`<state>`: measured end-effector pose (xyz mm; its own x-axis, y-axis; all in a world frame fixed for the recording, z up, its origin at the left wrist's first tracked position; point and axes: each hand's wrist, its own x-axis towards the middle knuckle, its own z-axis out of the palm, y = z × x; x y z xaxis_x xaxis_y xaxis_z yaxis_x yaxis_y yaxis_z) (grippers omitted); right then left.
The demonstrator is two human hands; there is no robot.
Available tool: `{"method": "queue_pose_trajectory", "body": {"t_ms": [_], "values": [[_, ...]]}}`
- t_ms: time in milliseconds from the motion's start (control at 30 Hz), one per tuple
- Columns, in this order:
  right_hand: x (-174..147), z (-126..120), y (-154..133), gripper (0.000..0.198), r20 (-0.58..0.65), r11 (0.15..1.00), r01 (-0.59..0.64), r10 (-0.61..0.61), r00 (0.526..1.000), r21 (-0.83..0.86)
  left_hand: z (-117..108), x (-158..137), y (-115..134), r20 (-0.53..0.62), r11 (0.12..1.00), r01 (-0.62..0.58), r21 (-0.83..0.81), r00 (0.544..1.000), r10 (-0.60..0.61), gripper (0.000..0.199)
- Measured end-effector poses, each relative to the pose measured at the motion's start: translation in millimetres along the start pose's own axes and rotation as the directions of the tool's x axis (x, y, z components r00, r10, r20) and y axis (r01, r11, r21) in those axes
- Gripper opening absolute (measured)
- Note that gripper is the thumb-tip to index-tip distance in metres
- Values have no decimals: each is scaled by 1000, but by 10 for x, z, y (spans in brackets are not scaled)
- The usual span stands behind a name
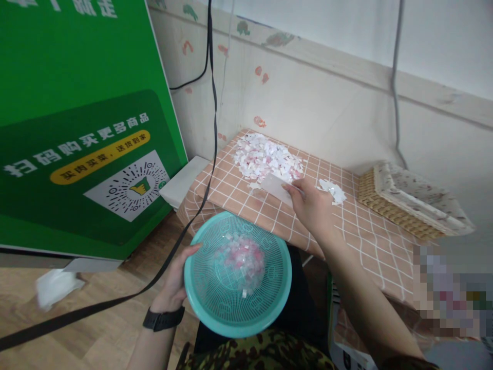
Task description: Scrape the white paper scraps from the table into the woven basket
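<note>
My left hand [177, 272] grips the left rim of a round teal plastic colander [277, 303], held at the table's front edge. Inside it lies a heap of small white and pink scraps [246, 259]. In my right hand [310, 203] is a flat, translucent white card [274, 188], pinched between thumb and fingers and resting low over the table. Just beyond the card spreads a large pile of white and pink scraps [265, 156]. A smaller cluster of scraps [334, 191] sits right of my right hand.
The table bears a brown checked cloth [370, 252]. On its right stands a cloth-lined wicker basket [393, 210]. A green cabinet [77, 67] rises on the left, near a white box [188, 177]. A black strap [185, 234] hangs across the view. A white bag [57, 289] lies on the floor.
</note>
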<state>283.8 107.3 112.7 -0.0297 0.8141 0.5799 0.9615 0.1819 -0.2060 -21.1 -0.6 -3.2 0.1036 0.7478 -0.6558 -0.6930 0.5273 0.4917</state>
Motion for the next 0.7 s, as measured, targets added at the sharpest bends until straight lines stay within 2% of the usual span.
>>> {"method": "queue_pose_trajectory", "body": {"t_ms": [133,367,533,700], "values": [[-69,5,1,29,14,1000,8,-8,1000,9,-2,2,-3,32,1000,16,3,999,-16,15],[-91,32,6,31,1,999,-32,32,999,6,31,-24,10,3,1000,13,-10,1000,-13,12],[-101,16,4,30,36,998,-9,7,999,58,56,-44,23,-1,1000,25,-9,1000,-25,10],[-98,42,-19,31,18,999,-7,7,1000,34,68,-56,30,5,999,35,-15,999,-35,8]]}}
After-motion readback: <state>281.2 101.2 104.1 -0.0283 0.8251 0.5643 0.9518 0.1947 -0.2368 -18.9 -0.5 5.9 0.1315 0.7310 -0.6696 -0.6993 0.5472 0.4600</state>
